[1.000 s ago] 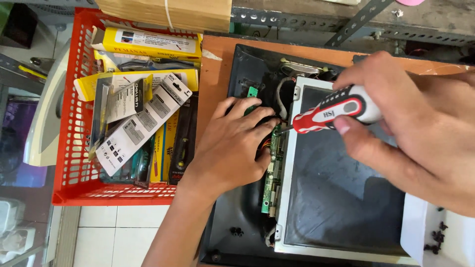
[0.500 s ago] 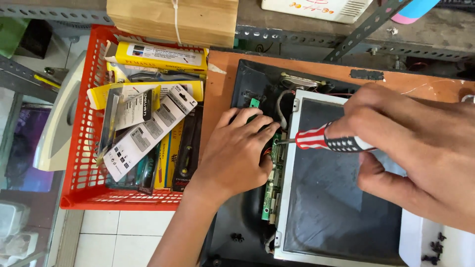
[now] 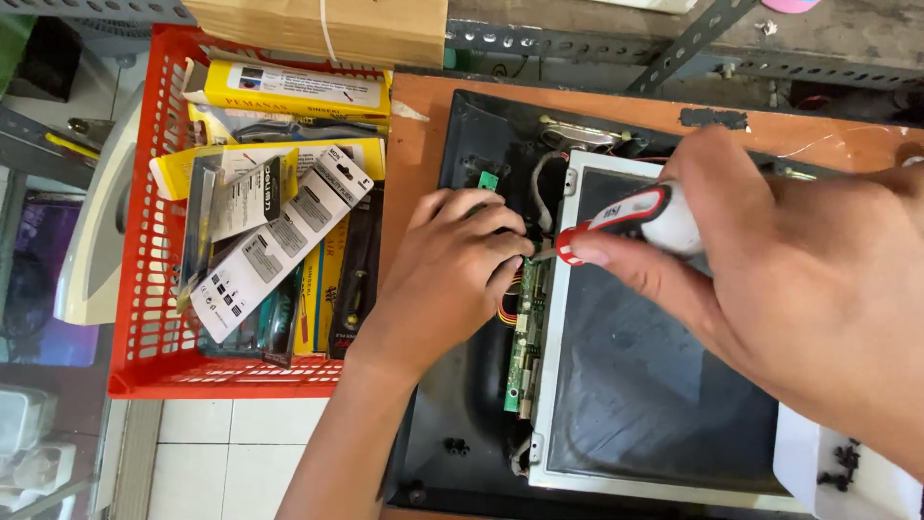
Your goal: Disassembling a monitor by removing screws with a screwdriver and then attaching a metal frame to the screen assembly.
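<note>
So the risk as I see it: that screwdriver (image 3: 626, 220) tip is working right at the edge of the green circuit board (image 3: 525, 337), next to a bundle of thin coloured wires (image 3: 507, 310). If the tip slips off the screw it could gouge the board or nick a wire, and the left fingers are sitting right in the line of fire too. Loose black screws (image 3: 839, 465) on the white paper at the lower right could easily roll off.

Right hand (image 3: 799, 289) is clenched around the red, white and black screwdriver handle, thumb stretched along it, tip pointing left toward the board. Left hand (image 3: 448, 274) lies palm down, fingers curled and pressing on the black back shell (image 3: 452, 404) right by the board, not gripping anything. The metal-framed panel (image 3: 645, 385) sits in the shell on the orange table (image 3: 419, 144), with a red basket (image 3: 144, 366) of packaged tools just beside it on the left.
</note>
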